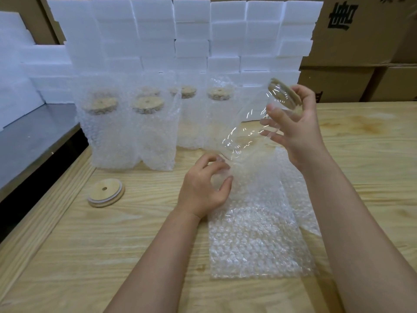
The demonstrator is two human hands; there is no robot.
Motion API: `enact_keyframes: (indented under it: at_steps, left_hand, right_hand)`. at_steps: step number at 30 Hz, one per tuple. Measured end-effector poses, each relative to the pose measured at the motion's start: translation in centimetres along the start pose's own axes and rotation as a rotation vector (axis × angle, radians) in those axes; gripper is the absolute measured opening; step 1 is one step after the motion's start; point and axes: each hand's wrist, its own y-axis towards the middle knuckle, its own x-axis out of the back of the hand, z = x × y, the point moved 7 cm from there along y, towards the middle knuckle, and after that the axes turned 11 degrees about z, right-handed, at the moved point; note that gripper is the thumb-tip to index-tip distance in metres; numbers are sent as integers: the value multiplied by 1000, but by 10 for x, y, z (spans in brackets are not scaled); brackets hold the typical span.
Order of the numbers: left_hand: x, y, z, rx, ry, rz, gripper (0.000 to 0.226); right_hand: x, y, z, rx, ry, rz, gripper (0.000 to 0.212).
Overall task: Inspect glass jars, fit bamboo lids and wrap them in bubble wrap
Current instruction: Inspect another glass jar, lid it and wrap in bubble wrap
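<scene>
Glass jar [244,136] is held off the bench [101,256] between both hands, tilted, with its base toward seven o'clock and its mouth toward one o'clock, just right of the middle of the view. At the far left, about nine o'clock from the left hand, a loose lid [106,193] of bamboo lies flat on the bench, with a small hole in its middle. Behind it, toward twelve o'clock, wrapped jars [106,132] stand upright in a row, their bamboo lids showing through the wrap. Foam blocks [180,37] are stacked behind them. The left hand [206,186] has its grip curled round the base of the glass jar, thumb and fingertips on the glass. From the base down toward six o'clock, a sheet of bubble wrap [255,240] lies on the bench. The right hand [295,134] has its grip clamped on the upper part of the jar, fingers spread on the glass, just below the fitted lid [283,93] that closes the mouth. Cardboard boxes [361,46] stand at two o'clock, behind the bench.
</scene>
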Motion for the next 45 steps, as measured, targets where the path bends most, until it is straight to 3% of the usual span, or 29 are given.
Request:
enact_keyframes:
  at_steps: [8,18,29,32,36,39,45]
  left_hand:
    - [8,0,16,219,-111,-71,51]
    - [10,4,-4,93,-114,-61,74]
    - [30,15,0,240,-355,-316,56]
    - [25,17,9,270,-486,-200,77]
    - [5,12,27,360,-545,175,123]
    - [-8,5,33,402,-566,325,103]
    - [-7,7,31,375,-598,283,77]
  right_hand:
    - [-6,-3,2,-28,-47,83,43]
    - [-13,0,12,-6,-197,125,41]
    - [-53,-3,-7,-31,-329,244,47]
    - [-56,-3,-8,-20,-351,212,48]
    - [-45,-2,4,40,-336,81,45]
    - [-42,-2,12,84,-291,45,43]
    - [-50,-1,11,53,-313,129,43]
